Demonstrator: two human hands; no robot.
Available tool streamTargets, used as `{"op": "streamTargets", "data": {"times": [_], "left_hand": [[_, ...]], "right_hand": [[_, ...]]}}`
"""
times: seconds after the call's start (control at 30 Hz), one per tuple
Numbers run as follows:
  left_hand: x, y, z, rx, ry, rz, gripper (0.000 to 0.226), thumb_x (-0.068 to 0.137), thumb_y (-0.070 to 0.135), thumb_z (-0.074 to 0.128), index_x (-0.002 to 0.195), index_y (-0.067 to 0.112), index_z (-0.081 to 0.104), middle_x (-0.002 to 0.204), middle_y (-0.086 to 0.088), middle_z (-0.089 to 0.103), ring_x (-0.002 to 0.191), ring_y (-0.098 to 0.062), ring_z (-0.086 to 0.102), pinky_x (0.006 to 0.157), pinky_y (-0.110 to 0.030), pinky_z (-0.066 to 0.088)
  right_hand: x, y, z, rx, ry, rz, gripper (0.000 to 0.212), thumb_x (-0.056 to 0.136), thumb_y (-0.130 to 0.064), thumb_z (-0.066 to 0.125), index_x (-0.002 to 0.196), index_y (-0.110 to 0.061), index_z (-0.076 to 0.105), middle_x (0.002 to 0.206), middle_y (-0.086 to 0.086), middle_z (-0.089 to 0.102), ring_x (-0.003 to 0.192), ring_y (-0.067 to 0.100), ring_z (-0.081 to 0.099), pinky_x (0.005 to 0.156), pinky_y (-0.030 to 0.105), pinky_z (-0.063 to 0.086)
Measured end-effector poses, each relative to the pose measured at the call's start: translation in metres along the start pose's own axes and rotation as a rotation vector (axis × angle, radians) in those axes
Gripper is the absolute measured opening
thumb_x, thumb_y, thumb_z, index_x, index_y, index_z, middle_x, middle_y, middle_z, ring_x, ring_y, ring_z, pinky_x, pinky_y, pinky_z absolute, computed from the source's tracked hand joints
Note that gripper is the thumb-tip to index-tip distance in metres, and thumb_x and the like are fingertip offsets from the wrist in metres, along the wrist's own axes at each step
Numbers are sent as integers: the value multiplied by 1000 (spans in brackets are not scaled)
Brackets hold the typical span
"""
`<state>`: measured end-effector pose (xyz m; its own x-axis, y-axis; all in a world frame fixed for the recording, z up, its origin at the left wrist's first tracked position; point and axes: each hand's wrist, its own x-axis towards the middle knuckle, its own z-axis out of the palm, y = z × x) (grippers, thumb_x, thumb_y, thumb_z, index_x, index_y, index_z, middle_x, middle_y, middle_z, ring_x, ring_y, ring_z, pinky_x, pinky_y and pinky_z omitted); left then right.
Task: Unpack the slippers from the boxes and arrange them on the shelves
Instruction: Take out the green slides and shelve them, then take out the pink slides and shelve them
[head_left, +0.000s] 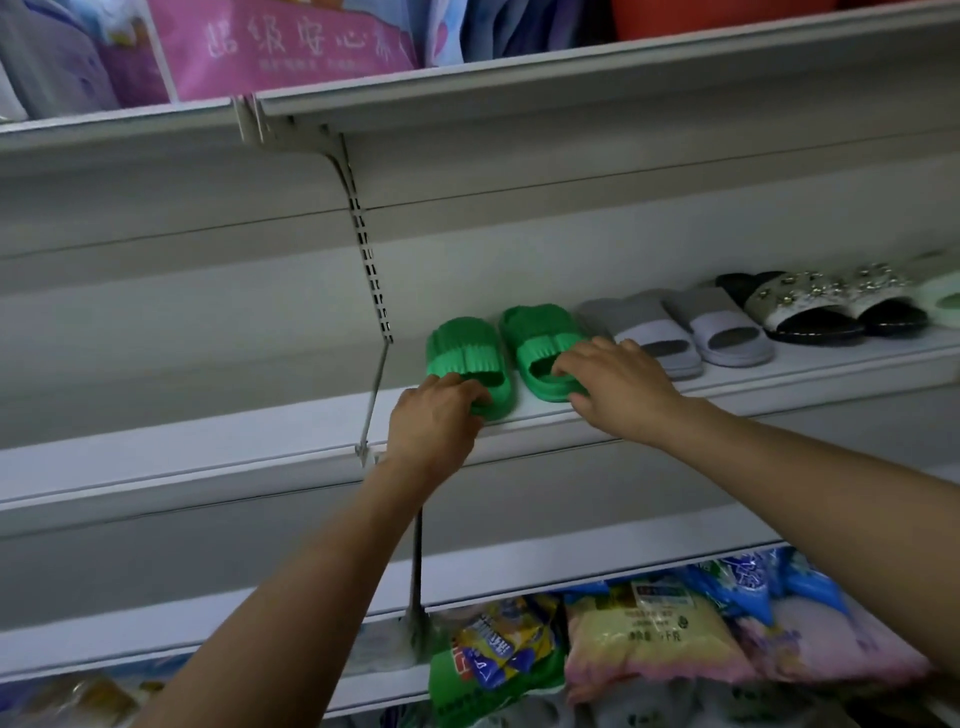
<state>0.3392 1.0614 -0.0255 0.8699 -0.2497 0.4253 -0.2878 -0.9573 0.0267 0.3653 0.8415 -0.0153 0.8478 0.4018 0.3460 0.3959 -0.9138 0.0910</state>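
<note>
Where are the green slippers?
The green slippers sit on the middle shelf in the head view, left of the grey slippers; the left hand and right hand each hold one.

On the top shelf (571, 67), far left, a pink pack (280, 47) carries large white Chinese characters. I read 超级安心, and one more character at its right end is too fuzzy for me. A smaller white line under them is blurred. On the bottom shelf (374, 688), near me, a pale yellow bag (649, 631) has small dark print, and one line seems to end in 5千克. Left of it, a blue and yellow bag (498, 644) shows white characters I cannot make out. The blue bags (748, 577) to the right bear white characters too, also unreadable. A green bag (454, 680) has a red patch with white marks.
</note>
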Motion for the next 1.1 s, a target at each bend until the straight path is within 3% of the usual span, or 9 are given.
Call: {"op": "streamTargets", "data": {"times": [0.27,0.4,0.57,0.87,1.1], "left_hand": [[-12,65,-27,-189,304,107,38,88,39,54,121,21,57,109,-2,64,99,-26,57,82,-38,45],[-27,134,-19,-215,299,191,42,88,44,46,122,21,57,107,0,64,98,-25,58,80,-38,45],[-36,240,8,-233,245,251,43,88,42,51,126,22,55,106,1,65,100,-26,57,79,-38,45],[-81,470,87,-595,-84,272,46,87,34,61,131,29,47,120,5,58,109,-18,57,82,-36,50],[-101,564,156,-645,-426,255,43,85,41,59,125,29,53,116,4,59,104,-19,59,85,-38,50]], "right_hand": [[-81,37,-40,186,390,85,36,86,-24,55,121,-17,58,116,5,60,107,28,54,82,39,40],[-149,83,-49,123,372,160,45,86,-36,43,127,-21,54,124,1,57,111,24,52,84,36,39],[-258,169,-64,40,286,270,42,90,-35,49,130,-22,52,124,1,55,113,24,51,85,36,36],[-465,320,-75,3,3,461,43,92,-33,53,134,-28,45,133,-4,49,115,19,53,76,31,42],[-547,400,-28,127,-206,529,35,89,-30,56,124,-27,53,126,-3,53,107,21,58,81,37,49]]}}
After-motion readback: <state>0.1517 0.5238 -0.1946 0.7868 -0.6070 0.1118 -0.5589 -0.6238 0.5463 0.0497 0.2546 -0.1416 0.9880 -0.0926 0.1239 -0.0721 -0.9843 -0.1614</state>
